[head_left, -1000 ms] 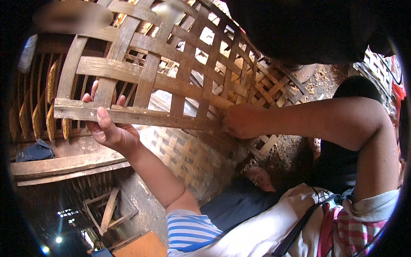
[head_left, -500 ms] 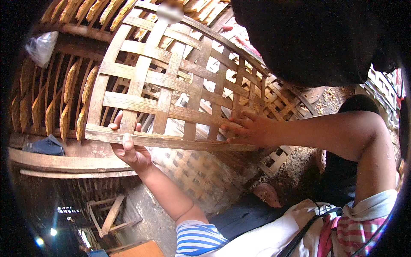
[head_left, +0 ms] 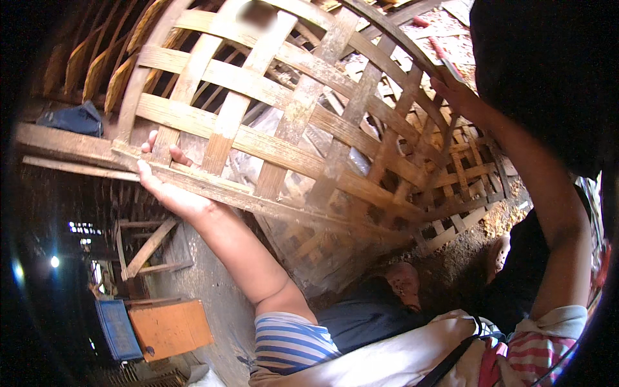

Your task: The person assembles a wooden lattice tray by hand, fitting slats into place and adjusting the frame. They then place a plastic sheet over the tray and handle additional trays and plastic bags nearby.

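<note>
A large woven bamboo rack (head_left: 298, 106), a lattice of flat slats with a wooden border, is held up tilted in front of me. My left hand (head_left: 171, 187) grips its lower left corner, thumb outside the border and fingertips coming through the gaps. At the far right border is my right hand (head_left: 459, 97), its fingers closed over the edge as far as I can make out; shadow dims them. Below the right part of this rack, a second woven lattice (head_left: 480, 171) lies low near the ground.
Yellowish flat pieces (head_left: 119, 84) stand in slatted shelving at the upper left. Under them runs a wooden beam (head_left: 64, 143) with a dark blue cloth item (head_left: 71, 120) on it. An orange box (head_left: 171, 329) and a wooden frame (head_left: 151, 248) are at lower left. A bare foot (head_left: 403, 284) rests below the rack.
My right hand has gone from the rack's lower right part to its far right border. The rack has tilted, its right end lower, while my left hand keeps hold of the corner.
</note>
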A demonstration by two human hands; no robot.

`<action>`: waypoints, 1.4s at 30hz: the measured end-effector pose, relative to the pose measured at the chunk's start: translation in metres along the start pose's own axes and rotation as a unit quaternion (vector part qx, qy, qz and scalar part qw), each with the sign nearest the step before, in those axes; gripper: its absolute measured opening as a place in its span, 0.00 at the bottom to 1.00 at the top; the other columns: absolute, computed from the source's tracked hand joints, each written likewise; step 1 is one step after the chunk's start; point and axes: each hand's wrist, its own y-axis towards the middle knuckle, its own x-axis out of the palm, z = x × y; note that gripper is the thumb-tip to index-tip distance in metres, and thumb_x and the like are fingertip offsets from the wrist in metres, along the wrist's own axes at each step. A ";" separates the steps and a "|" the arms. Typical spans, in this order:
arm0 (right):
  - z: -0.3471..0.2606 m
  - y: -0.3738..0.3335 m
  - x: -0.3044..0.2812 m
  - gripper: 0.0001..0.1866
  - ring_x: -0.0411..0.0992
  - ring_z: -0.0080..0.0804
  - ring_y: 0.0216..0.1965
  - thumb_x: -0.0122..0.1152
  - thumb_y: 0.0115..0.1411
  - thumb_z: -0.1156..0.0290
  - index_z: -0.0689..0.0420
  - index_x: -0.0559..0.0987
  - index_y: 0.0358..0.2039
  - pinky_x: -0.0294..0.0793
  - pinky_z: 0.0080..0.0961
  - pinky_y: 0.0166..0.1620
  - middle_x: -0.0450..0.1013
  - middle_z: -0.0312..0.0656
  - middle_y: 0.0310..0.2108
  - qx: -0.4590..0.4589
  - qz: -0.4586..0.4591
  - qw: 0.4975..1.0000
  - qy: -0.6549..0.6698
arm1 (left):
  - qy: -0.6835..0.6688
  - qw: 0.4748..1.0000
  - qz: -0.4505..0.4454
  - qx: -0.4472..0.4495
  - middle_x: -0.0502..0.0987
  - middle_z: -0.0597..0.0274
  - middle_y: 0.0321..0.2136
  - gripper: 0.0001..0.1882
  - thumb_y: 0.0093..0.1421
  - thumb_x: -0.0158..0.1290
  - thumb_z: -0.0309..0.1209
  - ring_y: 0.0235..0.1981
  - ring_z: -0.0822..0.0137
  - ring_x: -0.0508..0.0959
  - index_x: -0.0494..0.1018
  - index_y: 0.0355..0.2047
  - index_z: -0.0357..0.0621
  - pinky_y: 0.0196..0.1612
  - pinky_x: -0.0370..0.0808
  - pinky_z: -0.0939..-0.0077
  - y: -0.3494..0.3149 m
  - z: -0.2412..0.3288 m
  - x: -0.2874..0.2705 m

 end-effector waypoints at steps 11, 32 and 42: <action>-0.078 -0.004 0.066 0.23 0.64 0.18 0.21 0.48 0.65 0.47 0.55 0.76 0.34 0.65 0.18 0.24 0.69 0.33 0.21 0.173 -0.339 0.924 -0.025 | 0.005 0.958 0.023 -0.286 0.70 0.50 0.44 0.22 0.62 0.43 0.45 0.48 0.52 0.68 0.64 0.50 0.44 0.54 0.60 0.48 0.044 0.006 -0.100; -0.097 -0.112 0.114 0.22 0.63 0.17 0.19 0.47 0.66 0.47 0.54 0.72 0.46 0.63 0.16 0.19 0.70 0.33 0.21 0.334 -0.473 0.763 0.288 | 0.012 0.971 -0.137 -0.196 0.69 0.56 0.55 0.32 0.59 0.54 0.46 0.52 0.67 0.71 0.64 0.58 0.41 0.57 0.64 0.70 0.044 -0.015 -0.094; -0.139 -0.140 0.180 0.29 0.54 0.14 0.09 0.40 0.67 0.44 0.60 0.74 0.37 0.53 0.12 0.15 0.59 0.27 0.14 0.480 -0.497 0.508 0.515 | 0.209 0.948 -0.216 -0.105 0.70 0.46 0.55 0.34 0.61 0.55 0.42 0.59 0.59 0.68 0.60 0.61 0.36 0.62 0.61 0.70 0.054 -0.025 -0.126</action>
